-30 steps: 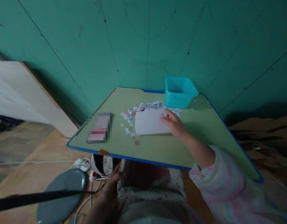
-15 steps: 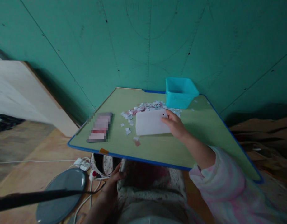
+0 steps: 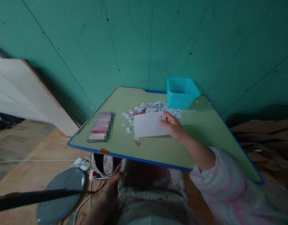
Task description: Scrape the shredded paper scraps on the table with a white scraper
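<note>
right hand: clamped on right end of white card | card: flat on green tabletop, just below paper scraps, near blue plastic bin | left hand: below table edge, grip cannot tell

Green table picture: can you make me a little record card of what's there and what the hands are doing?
Surface: green tabletop with a blue edge
Right hand: on a white card
Left hand: below the table edge; whether it holds anything is unclear
Beside the card: pile of white paper scraps
Far corner: turquoise plastic tub
Left of the card: blurred rectangle, too pixelated to tell
Wall: teal
</note>
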### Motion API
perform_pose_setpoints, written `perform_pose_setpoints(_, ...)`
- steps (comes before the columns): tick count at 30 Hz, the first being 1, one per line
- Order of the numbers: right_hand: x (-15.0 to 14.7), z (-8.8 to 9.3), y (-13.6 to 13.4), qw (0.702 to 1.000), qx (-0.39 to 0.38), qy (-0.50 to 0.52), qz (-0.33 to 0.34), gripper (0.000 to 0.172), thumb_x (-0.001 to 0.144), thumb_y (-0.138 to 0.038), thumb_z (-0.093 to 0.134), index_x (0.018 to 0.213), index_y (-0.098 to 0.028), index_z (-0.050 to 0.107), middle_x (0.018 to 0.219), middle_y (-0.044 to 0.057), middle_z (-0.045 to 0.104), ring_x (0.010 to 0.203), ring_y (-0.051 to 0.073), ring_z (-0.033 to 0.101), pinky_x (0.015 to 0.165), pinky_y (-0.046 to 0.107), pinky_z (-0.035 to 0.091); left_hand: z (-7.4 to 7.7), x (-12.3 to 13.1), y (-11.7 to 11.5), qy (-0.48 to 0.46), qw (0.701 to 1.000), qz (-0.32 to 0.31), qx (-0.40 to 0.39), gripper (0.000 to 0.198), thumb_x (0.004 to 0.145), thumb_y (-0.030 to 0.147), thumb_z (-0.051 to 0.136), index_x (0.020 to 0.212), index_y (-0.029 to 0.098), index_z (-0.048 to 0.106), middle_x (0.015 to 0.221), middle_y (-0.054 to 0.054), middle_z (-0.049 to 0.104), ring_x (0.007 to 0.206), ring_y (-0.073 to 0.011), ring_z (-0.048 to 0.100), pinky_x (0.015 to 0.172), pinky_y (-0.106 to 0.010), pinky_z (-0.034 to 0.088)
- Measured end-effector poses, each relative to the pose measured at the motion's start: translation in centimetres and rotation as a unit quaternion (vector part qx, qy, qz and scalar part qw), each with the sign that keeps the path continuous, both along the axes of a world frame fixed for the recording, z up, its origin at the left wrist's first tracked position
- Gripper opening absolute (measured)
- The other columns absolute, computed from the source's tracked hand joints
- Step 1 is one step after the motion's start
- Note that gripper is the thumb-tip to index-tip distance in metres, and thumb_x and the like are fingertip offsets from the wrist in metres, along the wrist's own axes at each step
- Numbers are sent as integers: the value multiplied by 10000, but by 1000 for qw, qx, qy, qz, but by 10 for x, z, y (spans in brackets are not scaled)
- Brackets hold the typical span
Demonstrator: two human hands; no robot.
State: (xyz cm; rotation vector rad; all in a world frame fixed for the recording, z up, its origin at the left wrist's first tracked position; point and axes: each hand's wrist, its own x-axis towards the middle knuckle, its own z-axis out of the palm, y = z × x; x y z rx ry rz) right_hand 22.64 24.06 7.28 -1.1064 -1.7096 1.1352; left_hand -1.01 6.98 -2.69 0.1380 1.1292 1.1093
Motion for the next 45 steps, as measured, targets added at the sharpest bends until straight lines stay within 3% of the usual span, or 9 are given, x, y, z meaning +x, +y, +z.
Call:
perform_pose_setpoints(6,1,1,0,997,48,-50,-30,151,782,-357,492,745,-226,427,662,-35,447,639,141,429,586,269,353,7,4,-1,-5,1000,5,14,477,543,153,678,1014,224,671,859,-58,770,1134,-363,576,891,-436,498)
perform_pose_setpoints(11,3,9,-1,993,70,-85,-47,136,788,-360,466,767,-232,425,716,-17,506,681,158,464,637,290,372,5,2,-4,-38,999,-4,30,442,614,158,671,1047,243,666,888,-48,771,1143,-329,575,917,-405,481)
perform_pose_setpoints(17,10,22,1,972,103,-134,-161,71,752,-284,436,727,-235,390,664,-11,464,645,165,442,605,294,328,-5,-5,-2,-27,999,1,22,383,590,126,673,961,223,689,831,-55,773,1110,-344,595,949,-420,452)
perform_pose_setpoints(21,13,22,4,957,137,-144,-210,73,740,-262,445,714,-234,383,647,-11,459,641,166,439,607,299,325,-4,-3,-6,-53,998,1,21,478,634,152,654,1106,229,639,904,-60,772,1100,-327,605,937,-424,463)
perform_pose_setpoints(23,13,18,5,961,155,-122,-196,84,754,-286,465,727,-231,407,655,-8,479,644,167,450,599,300,334,-2,-2,-8,-60,998,2,17,522,654,152,645,1169,223,600,930,-68,769,1093,-321,611,930,-427,467)
perform_pose_setpoints(26,8,7,5,978,148,-78,-123,125,791,-345,487,768,-229,448,686,-3,527,650,166,477,584,295,360,1,0,-9,-58,998,13,8,509,670,131,635,1170,219,589,908,-66,771,1078,-314,623,926,-426,468)
perform_pose_setpoints(32,-12,-7,-1,991,109,-70,-37,141,821,-355,497,764,-231,461,649,-15,520,627,154,481,571,283,373,0,-2,-8,-48,998,33,10,382,622,108,671,981,236,685,661,-7,741,977,-285,668,892,-355,486)
perform_pose_setpoints(38,-11,-4,-2,995,82,-47,-26,153,788,-339,512,726,-225,430,622,-36,450,590,132,422,547,266,340,4,0,-7,-68,997,12,27,402,653,101,624,1030,230,678,749,-36,761,974,-289,665,888,-394,491)
perform_pose_setpoints(45,-2,-5,6,998,44,39,-30,112,767,-326,517,806,-225,490,749,-5,558,693,162,495,634,304,413,-1,-3,-6,-70,995,-15,66,398,669,112,613,1043,240,663,837,-52,766,1035,-297,637,876,-389,497)
